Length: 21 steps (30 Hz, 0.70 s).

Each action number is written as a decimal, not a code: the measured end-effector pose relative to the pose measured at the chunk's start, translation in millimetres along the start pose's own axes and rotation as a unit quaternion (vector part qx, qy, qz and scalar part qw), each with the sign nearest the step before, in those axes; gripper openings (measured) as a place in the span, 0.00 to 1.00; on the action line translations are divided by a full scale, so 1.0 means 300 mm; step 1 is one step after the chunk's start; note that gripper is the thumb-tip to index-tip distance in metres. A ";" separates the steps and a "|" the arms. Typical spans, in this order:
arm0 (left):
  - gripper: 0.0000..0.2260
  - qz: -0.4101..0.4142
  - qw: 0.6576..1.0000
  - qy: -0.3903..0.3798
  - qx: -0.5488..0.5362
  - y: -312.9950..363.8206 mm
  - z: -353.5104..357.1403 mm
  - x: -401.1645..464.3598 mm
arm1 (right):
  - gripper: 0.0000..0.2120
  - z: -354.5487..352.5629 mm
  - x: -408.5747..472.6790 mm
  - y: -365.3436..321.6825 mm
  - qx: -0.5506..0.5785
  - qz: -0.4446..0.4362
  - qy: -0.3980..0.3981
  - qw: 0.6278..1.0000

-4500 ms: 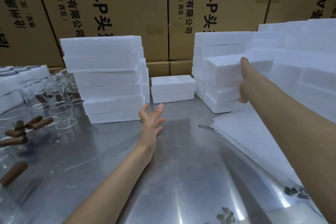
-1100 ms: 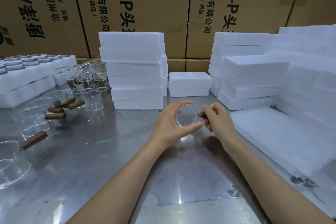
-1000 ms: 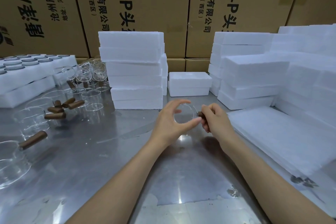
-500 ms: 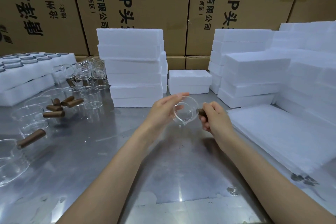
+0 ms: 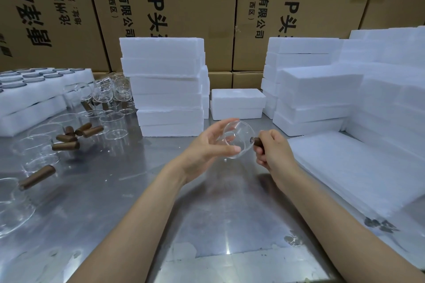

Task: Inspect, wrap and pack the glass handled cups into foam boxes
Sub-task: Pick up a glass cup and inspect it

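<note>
A clear glass cup (image 5: 239, 140) with a brown wooden handle (image 5: 257, 142) is held above the middle of the steel table, tilted on its side. My right hand (image 5: 273, 151) grips the handle. My left hand (image 5: 211, 142) cradles the glass bowl, thumb under it and fingers loosely spread behind it. Several more handled glass cups (image 5: 69, 140) stand and lie on the left of the table. White foam boxes (image 5: 165, 82) are stacked behind the hands, with one closed foam box (image 5: 236, 103) alone at the back centre.
The steel table (image 5: 138, 202) is shiny. Foam trays (image 5: 34, 89) holding glasses sit at the far left. More foam box stacks (image 5: 308, 89) rise at the right, with a pile of thin white foam sheets (image 5: 349, 167) in front. Brown cartons (image 5: 184, 2) wall the back.
Earlier my hands were reaching, with no cup in them. Over the last second the cup has been turned from facing me to a tilt, and my left fingers have loosened and spread.
</note>
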<state>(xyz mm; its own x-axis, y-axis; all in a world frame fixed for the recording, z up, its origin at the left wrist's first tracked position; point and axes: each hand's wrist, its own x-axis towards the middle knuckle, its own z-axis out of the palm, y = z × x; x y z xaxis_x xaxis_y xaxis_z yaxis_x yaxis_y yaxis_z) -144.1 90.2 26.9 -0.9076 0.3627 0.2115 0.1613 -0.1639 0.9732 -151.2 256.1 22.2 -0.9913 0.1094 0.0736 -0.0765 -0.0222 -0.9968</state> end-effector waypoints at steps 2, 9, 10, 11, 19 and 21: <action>0.27 0.009 0.999 0.035 0.040 -0.013 0.012 0.001 | 0.07 0.005 -0.001 0.005 -0.017 -0.013 0.004 1.000; 0.14 0.041 0.971 0.195 0.129 -0.051 0.069 0.018 | 0.12 0.031 -0.007 0.020 -0.081 -0.062 0.003 0.995; 0.13 0.036 0.970 0.206 0.123 -0.053 0.070 0.021 | 0.12 0.033 -0.007 0.021 -0.082 -0.063 0.002 0.995; 0.12 0.030 0.970 0.212 0.116 -0.053 0.070 0.023 | 0.12 0.034 -0.007 0.022 -0.081 -0.063 0.002 0.995; 0.33 -0.005 0.993 0.043 0.113 -0.025 0.038 0.001 | 0.08 0.002 0.000 -0.003 -0.005 -0.011 0.017 1.000; 0.34 -0.005 0.988 0.025 0.149 -0.024 0.033 -0.004 | 0.04 -0.016 0.007 -0.007 0.025 0.022 0.014 0.999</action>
<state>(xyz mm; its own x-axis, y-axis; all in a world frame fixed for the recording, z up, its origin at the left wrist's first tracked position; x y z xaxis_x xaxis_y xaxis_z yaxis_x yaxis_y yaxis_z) -140.5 100.0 20.5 -0.9265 0.3166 0.2035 0.2520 0.1203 0.9602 -152.6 261.3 24.2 -0.9903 0.1358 0.0282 -0.0388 -0.0767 -0.9963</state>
